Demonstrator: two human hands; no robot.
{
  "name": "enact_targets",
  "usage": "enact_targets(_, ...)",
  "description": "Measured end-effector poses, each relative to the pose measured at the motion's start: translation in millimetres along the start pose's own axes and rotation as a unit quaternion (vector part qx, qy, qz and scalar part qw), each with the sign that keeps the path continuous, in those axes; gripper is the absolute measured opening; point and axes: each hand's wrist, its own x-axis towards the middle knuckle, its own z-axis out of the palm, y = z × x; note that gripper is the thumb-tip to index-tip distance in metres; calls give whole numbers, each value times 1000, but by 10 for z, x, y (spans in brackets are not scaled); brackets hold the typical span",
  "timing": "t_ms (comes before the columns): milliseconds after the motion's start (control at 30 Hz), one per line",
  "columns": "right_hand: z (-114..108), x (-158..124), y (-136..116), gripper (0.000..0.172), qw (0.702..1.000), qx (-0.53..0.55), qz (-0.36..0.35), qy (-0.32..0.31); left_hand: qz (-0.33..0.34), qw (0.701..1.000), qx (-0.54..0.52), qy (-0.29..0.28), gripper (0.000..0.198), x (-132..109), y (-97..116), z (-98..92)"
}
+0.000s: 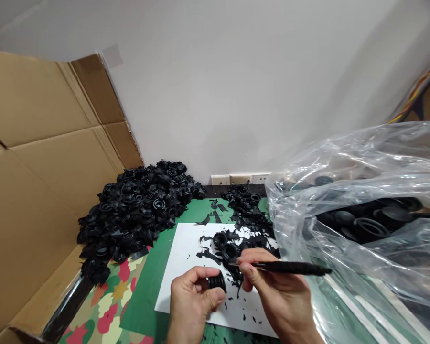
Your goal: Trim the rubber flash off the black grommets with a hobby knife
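Observation:
My left hand [190, 297] grips a small black ribbed rubber bellows [217, 281] between thumb and fingers, above a white sheet [172, 282]. In my right hand [281, 294] is a slim pen-like tool with a black handle [297, 268], held in a pinch. Its thin tip points left, a little above and to the right of the bellows, apart from it; I cannot make out the tip's exact shape. Just beyond the hands, two round black rubber parts [229, 250] lie on the sheet among black rubber scraps [209, 256].
A large heap of black ribbed rubber parts [139, 205] lies at the left against cardboard [39, 105]. More black scraps [245, 205] are piled at the back of the green mat [146, 291]. On the right, a clear plastic bag [308, 210] holds black round parts. Wall sockets [220, 180] are behind.

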Motion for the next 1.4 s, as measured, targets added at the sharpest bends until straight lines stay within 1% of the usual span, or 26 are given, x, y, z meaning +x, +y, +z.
enact_targets(67, 6, 1, -4, 7, 996, 33, 70, -40, 6, 1000, 2, 0, 23, 18, -11, -31)
enact_targets(133, 24, -11, -20, 9, 989, 60, 112, -70, 7, 1000, 12, -8, 23, 36, -22, -55)
enact_targets(233, 58, -36, -46, 9, 987, 65, 120, -88, 18, 999, 31, -14, 23, 44, -22, -57)
enact_targets(400, 85, -55, -45, 5, 991, 41, 72, -109, 37, 999, 29, -6, 20, 21, 5, -28)
enact_targets(500, 79, -50, -19, 4, 990, 16, 34, -134, 43, 998, 33, -20, 21, 38, -11, -49)
enact_targets(633, 70, -55, 3, 5, 989, -29, -19, -143, 60, 997, 42, -30, 24, 81, -65, -77)
enact_targets(800, 57, -74, -33, 11, 980, -67, -89, -162, 91, 995, 22, -18, 27, 64, -62, -40)
enact_targets(833, 48, -67, -42, 13, 980, -78, -99, -154, 93, 995, 21, -18, 27, 52, -50, -33)
enact_targets(900, 21, -36, -54, 14, 986, -85, -107, -97, 82, 996, 32, -13, 25, 27, -25, -27)
enact_targets(967, -19, 9, -57, 11, 994, -71, -79, -12, 62, 997, 44, 1, 24, 5, -7, -26)
enact_targets(1000, -39, 33, -55, 8, 997, -63, -49, 21, 55, 997, 45, 11, 24, -4, 0, -26)
enact_targets(1033, -57, 53, -53, 5, 998, -56, -13, 38, 49, 998, 43, 21, 24, -12, 6, -25)
enact_targets(1067, -70, 69, -52, 3, 997, -51, 29, 40, 47, 998, 38, 28, 24, -19, 12, -25)
enact_targets(1133, -76, 84, -56, 8, 994, -25, 104, 26, 44, 998, 29, 36, 24, -30, 23, -25)
enact_targets(1200, -56, 77, -73, 12, 989, 25, 146, 0, 36, 998, 23, 35, 24, -39, 34, -28)
enact_targets(1300, -11, 50, -110, 15, 981, 82, 173, -19, 27, 999, 13, 30, 23, -50, 39, -41)
enact_targets(1400, 9, 39, -131, 18, 981, 84, 169, -50, 24, 999, 6, 24, 23, -49, 33, -59)
